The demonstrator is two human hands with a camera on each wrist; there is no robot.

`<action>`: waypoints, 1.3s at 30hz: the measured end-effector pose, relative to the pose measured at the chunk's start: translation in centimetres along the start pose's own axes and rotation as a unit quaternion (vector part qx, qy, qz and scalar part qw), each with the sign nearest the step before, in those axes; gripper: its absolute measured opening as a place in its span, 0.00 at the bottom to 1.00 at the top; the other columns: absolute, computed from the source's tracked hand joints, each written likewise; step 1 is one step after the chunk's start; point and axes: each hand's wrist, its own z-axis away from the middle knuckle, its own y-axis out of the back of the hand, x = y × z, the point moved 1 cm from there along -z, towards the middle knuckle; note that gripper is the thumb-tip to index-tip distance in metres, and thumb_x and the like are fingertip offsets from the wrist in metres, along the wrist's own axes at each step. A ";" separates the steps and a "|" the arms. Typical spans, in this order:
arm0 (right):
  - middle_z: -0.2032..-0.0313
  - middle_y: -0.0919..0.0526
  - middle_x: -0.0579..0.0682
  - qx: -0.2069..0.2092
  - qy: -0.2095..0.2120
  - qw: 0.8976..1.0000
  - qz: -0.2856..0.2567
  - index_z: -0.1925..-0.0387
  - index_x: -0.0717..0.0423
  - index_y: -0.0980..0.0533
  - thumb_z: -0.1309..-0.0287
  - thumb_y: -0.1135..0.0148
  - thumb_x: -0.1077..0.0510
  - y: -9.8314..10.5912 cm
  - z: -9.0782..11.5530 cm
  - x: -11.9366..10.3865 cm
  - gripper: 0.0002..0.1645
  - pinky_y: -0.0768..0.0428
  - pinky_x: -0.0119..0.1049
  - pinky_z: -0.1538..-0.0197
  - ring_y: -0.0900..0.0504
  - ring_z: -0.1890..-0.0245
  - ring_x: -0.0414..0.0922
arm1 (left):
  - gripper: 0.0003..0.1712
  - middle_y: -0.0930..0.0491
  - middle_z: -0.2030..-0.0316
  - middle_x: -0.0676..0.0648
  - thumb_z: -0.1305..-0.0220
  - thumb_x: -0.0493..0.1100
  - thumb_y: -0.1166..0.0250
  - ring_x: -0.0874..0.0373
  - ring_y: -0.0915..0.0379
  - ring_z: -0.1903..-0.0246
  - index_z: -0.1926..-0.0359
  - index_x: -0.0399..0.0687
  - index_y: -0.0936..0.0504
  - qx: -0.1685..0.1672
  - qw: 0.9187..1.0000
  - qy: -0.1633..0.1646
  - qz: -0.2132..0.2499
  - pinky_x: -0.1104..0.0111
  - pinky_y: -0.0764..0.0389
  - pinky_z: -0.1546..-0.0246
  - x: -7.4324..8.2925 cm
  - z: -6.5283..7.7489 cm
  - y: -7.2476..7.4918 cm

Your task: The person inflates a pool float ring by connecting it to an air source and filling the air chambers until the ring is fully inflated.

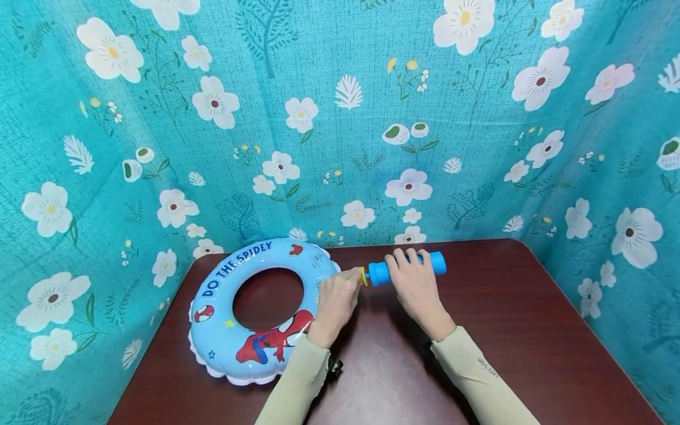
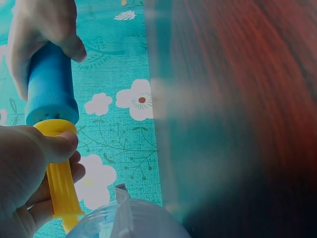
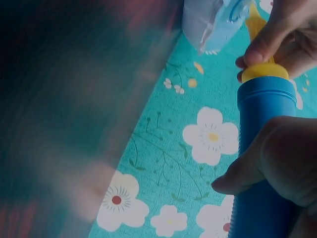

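In the head view my right hand (image 1: 417, 292) grips the blue body of a hand air pump (image 1: 438, 263), held roughly level above the table. My left hand (image 1: 337, 304) pinches the pump's yellow nozzle (image 2: 62, 186) between thumb and fingers; in the left wrist view its narrow tip points toward the ring. The nozzle's round flange sits against or very close to the pump's ribbed blue end. A light blue inflatable swim ring (image 1: 212, 333), printed with a red cartoon figure and lettering, lies left of my left hand. My left hand and forearm overlap its right edge.
Beneath everything is a dark reddish-brown table (image 1: 531, 319) with rounded far corners. A teal curtain (image 1: 340, 147) with white flowers surrounds its back and sides. A small dark object (image 1: 334, 366) shows at the left wrist.
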 end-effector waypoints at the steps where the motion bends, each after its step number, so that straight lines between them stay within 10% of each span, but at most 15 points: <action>1: 0.50 0.19 0.60 0.001 0.002 1.000 -0.001 0.44 0.59 0.21 0.58 0.15 0.62 -0.1 0.0 -0.2 0.36 0.25 0.62 0.42 0.21 0.50 0.62 | 0.02 0.11 0.65 0.52 0.28 0.39 0.29 0.57 0.16 0.71 0.60 0.49 0.14 -0.001 1.000 0.001 0.002 0.65 0.18 0.75 0.0 0.0 0.0; 39: 0.52 0.15 0.62 0.025 -0.076 0.996 -0.041 0.50 0.60 0.19 0.75 0.16 0.71 2.7 1.4 10.0 0.40 0.30 0.65 0.35 0.21 0.46 0.64 | 0.04 0.08 0.53 0.51 0.29 0.42 0.27 0.56 0.10 0.64 0.57 0.50 0.12 0.007 1.000 0.024 -0.001 0.64 0.15 0.72 -0.4 0.1 -0.1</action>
